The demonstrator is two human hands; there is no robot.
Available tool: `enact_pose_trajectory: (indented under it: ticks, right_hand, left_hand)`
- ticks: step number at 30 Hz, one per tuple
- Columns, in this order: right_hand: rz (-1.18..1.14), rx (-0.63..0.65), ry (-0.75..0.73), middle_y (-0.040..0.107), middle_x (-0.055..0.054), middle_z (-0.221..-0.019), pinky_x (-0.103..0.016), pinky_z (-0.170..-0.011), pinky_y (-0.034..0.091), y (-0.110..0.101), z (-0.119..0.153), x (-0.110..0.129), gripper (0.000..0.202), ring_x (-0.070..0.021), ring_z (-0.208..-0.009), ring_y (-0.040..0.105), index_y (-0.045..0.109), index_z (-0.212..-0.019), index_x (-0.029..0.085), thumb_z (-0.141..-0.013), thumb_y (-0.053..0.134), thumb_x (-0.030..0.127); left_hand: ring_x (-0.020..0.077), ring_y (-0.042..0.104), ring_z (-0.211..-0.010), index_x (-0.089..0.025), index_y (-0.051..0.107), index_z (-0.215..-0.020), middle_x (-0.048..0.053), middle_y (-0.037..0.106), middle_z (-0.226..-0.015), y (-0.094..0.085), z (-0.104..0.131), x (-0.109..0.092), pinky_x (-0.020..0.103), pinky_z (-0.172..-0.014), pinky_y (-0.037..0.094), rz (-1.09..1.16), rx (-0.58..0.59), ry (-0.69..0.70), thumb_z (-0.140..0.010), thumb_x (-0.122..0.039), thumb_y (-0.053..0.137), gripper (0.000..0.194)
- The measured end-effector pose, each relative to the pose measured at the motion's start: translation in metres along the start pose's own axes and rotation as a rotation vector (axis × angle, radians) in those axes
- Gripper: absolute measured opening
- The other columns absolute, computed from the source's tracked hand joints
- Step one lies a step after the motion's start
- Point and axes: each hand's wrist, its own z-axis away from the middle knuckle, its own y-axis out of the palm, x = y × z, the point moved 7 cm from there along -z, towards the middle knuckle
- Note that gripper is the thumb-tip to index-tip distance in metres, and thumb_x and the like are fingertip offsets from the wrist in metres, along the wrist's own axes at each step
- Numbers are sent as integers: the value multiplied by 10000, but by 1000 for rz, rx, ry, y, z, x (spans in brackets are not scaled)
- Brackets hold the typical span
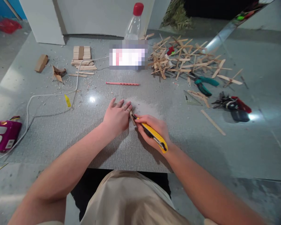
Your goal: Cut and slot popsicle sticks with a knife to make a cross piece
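Observation:
My right hand [152,126] is closed around a yellow utility knife [154,136], its blade end pointing forward and left. Under the blade lies a short piece of wooden craft stick [133,120], right beside my left hand [118,115]. That hand rests flat on the grey tabletop [103,153] with its fingers spread, the fingertips close to the stick's far end. Its thumb is hidden, so whether it pins the stick I cannot tell. Pale dust [145,106] is scattered just beyond both hands. Farther forward lies a pink pencil [123,83].
At the back right is a pile of joined craft sticks [178,59], with teal-handled pliers [204,84] and a dark tool bundle [234,106] nearer. A red-capped bottle [133,26] stands behind. Stacked sticks [85,53], a white cable [49,94] and a purple box [10,132] are left.

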Motion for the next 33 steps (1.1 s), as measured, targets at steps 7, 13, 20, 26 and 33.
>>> enact_pose_trajectory:
  ticks: [7,13,20,26,33]
  right_hand:
    - [-65,-23,57,782,-40,-1152,-363,-963,613,0,10,-10,233,-214,-1094,757,671,-1090,289,-938,618,121]
    - [-111,-63,129,767,-17,-1238,-385,-1023,591,0,13,-20,224,-211,-1144,739,678,-1105,315,-958,633,152]
    - [-120,-68,153,774,-8,-1220,-390,-1017,593,0,9,-22,203,-210,-1146,739,690,-1099,318,-961,641,178]
    - [-136,-56,184,774,-18,-1225,-400,-1030,588,-1,8,-24,173,-210,-1154,736,694,-1086,305,-966,639,193]
    - [-103,-8,142,784,-22,-1185,-409,-983,613,2,3,-20,184,-223,-1114,752,686,-1081,311,-963,621,187]
  left_hand:
    - [327,366,-1546,-153,430,-1581,42,392,-1662,1,2,3,584,-1292,207,0,-26,29,-1039,-274,376,558]
    - [325,354,-1553,-142,428,-1576,49,394,-1660,2,2,4,575,-1267,264,12,-37,61,-1054,-277,358,544]
    - [325,353,-1554,-165,432,-1575,55,400,-1660,1,2,3,569,-1260,275,32,-25,55,-1056,-280,367,536]
    - [329,353,-1552,-172,440,-1570,58,404,-1660,1,2,3,567,-1254,273,34,-29,58,-1058,-282,366,529]
    - [335,342,-1557,-175,445,-1572,67,403,-1661,3,1,2,561,-1251,268,49,-24,47,-1043,-271,373,542]
